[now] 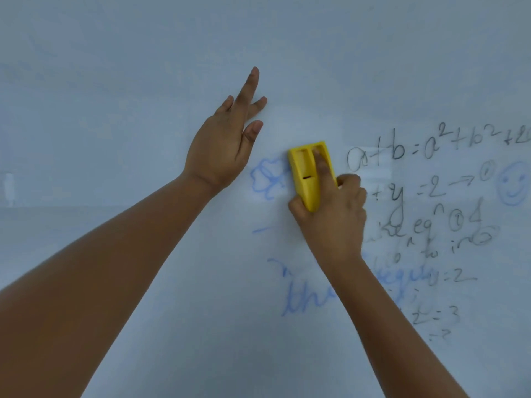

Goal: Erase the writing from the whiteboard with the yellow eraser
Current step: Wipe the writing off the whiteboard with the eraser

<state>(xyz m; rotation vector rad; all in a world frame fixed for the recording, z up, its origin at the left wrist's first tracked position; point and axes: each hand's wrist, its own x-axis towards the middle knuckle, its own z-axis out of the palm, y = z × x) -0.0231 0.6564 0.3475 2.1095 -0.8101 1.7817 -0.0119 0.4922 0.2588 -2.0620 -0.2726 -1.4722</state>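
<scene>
The whiteboard [120, 81] fills the whole view. My right hand [333, 219] grips the yellow eraser [305, 173] and presses it flat on the board, one finger lying along its top groove. The eraser sits between a blue flower-like scribble [265, 179] on its left and black maths writing [425, 150] on its right. More black equations [448, 234] and blue handwriting [307, 300] run down below, partly hidden by my right forearm. My left hand [227, 145] rests open on the bare board up and left of the eraser, fingers spread.
A blue smiley face [513, 183] is drawn at the right edge. A short blue line [263, 229] lies below the flower scribble. The left half and top of the board carry no writing.
</scene>
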